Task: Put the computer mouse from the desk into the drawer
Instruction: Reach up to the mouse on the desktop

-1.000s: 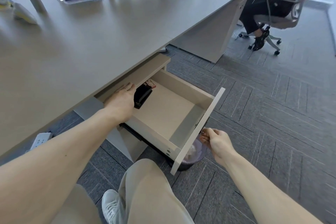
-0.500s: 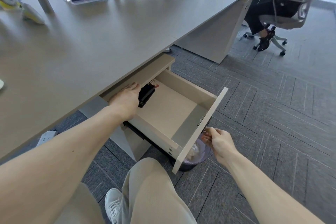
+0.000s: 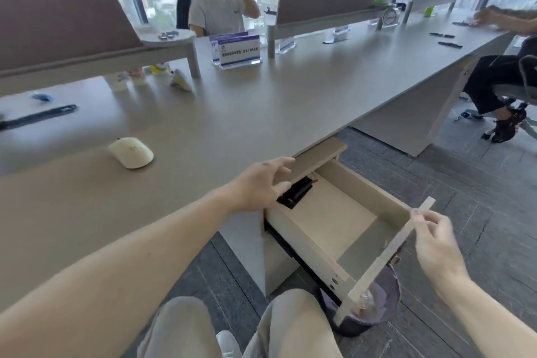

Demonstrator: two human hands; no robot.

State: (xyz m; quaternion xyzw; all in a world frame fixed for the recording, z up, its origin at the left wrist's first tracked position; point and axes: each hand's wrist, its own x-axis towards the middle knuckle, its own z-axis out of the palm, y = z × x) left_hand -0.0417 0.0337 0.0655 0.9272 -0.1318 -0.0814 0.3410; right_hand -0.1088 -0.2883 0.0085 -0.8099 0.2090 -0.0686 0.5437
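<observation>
Here we held both empty hands, left (image 3: 263,182) and right (image 3: 433,237), fingers spread, over the open drawer (image 3: 325,229); we judged the left should cup the mouse (image 3: 131,152) near the desk's (image 3: 261,113) front edge.

A single head-worn wide-angle camera looked forward and down from a seated person's eye level, close above the knees and the open drawer (image 3: 328,221) at the near right. It faced across the long tabletop (image 3: 261,113) toward the far windows, with both forearms reaching in from the near edge. The wide lens bent the tabletop's edge and stretched the frame's corners. There was no second view.
</observation>
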